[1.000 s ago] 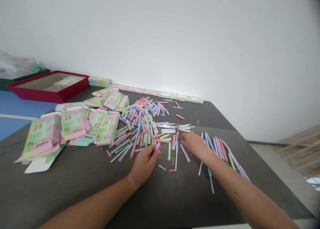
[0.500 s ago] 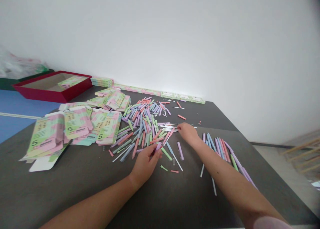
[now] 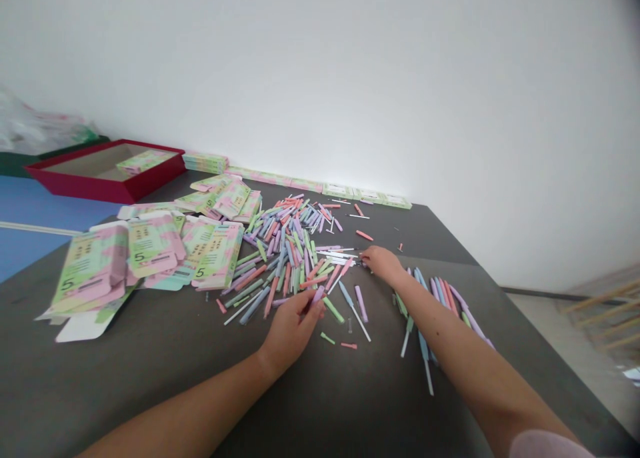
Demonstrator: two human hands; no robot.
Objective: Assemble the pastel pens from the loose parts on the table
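Note:
A heap of pastel pen parts (image 3: 290, 248) in purple, green, blue and coral lies in the middle of a dark table (image 3: 150, 371). My left hand (image 3: 293, 325) rests at the heap's near edge, fingers closed on a purple pen piece (image 3: 316, 294). My right hand (image 3: 383, 263) reaches to the heap's right side, fingers pinched at thin white refills (image 3: 337, 257). Under my right forearm lies a row of assembled pens (image 3: 440, 295).
Flat pink-and-green packaging cartons (image 3: 150, 248) are spread at the left. A red tray (image 3: 107, 168) holding one carton stands at the far left. More cartons line the wall (image 3: 367, 197). The table edge drops off at the right.
My right hand has moved from the near loose pens farther away to the white refills. Some loose pens near it have shifted. My left hand has stayed in place.

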